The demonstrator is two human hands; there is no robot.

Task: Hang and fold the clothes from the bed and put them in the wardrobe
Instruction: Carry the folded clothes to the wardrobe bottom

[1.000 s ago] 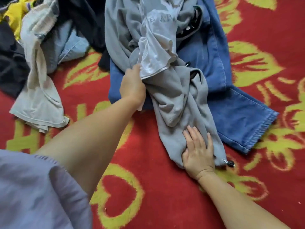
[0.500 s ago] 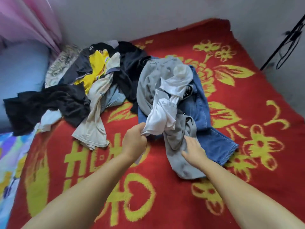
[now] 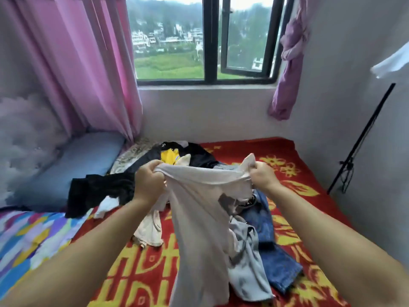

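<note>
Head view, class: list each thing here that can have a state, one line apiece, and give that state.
White T-shirt: lifted, stretched between both hands, hanging down.
Left hand: gripping the shirt's top edge.
Right hand: gripping the opposite top edge.
Grey garment: crumpled on the bed.
Blue jeans: lying unfolded.
Window: one pane swung open.
Pink curtain: drawn aside.

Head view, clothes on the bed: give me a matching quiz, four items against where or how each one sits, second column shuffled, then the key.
Items:
1. white garment
2. blue jeans
3. black garment
4. grey garment

Places:
A. lies next to the blue pillow
B. held up, gripped by left hand and right hand
C. crumpled on the red blanket, overlapping the jeans
D. right side of the pile, leg pointing toward the camera

Pairs: 1-B, 2-D, 3-A, 4-C
</note>
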